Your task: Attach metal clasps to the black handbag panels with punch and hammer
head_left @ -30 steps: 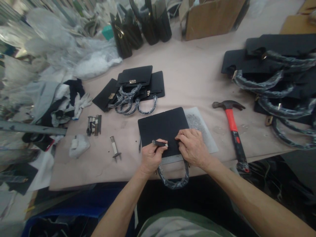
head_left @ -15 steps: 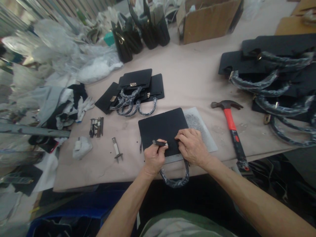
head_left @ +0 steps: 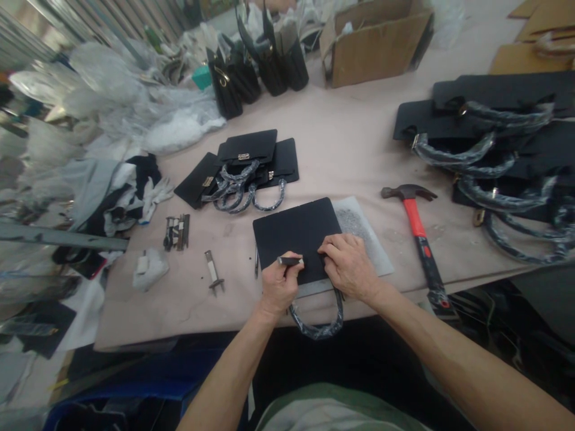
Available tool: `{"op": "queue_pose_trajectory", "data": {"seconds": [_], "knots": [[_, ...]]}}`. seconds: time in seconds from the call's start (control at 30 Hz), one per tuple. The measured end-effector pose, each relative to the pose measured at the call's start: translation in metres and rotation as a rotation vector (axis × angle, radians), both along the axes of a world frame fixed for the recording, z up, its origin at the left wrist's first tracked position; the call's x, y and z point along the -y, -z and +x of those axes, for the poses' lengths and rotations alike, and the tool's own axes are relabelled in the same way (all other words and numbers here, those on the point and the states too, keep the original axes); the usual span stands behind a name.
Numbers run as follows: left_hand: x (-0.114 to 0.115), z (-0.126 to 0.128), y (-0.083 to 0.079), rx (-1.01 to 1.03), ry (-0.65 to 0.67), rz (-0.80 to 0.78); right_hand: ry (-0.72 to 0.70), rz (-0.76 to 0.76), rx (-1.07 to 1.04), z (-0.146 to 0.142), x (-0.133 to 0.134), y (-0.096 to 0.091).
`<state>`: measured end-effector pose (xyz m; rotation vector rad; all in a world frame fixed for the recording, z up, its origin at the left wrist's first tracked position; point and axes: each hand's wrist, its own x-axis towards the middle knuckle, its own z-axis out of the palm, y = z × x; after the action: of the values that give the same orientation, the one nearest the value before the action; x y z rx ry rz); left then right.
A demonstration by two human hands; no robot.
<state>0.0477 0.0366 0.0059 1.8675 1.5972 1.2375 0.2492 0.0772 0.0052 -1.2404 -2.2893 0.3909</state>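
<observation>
A black bag panel lies flat before me on a pale cutting board. Its plastic-wrapped handle hangs over the table's front edge. My left hand is closed round a short dark metal punch, held low over the panel's near part; its working tip is hard to make out. On the panel's right side rests my right hand, fingers pinched together at the dark material near the handle's base; whatever is between the fingertips is hidden. A red-and-black claw hammer lies to the right of the board.
More black panels with wrapped handles lie in piles at the back left and right. A two-pronged tool and several small metal tools lie left. Finished-looking black bags and a cardboard box stand behind.
The view has shifted slightly. Both hands keep nearly the same places on the panel, and the punch looks tilted a little differently in my left hand.
</observation>
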Motion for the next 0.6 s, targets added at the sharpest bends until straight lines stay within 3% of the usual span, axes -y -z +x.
{"op": "queue_pose_trajectory", "data": {"seconds": [0.2, 0.4, 0.6], "knots": [[-0.002, -0.002, 0.000, 0.060, -0.024, -0.047, -0.017, -0.018, 0.011, 0.003, 0.000, 0.000], [-0.004, -0.003, 0.000, 0.099, -0.060, -0.111, -0.163, -0.026, 0.105, 0.001, -0.001, -0.012], [-0.004, -0.004, 0.000, 0.106, -0.045, -0.114, -0.106, -0.155, 0.070, -0.013, 0.004, -0.014]]}}
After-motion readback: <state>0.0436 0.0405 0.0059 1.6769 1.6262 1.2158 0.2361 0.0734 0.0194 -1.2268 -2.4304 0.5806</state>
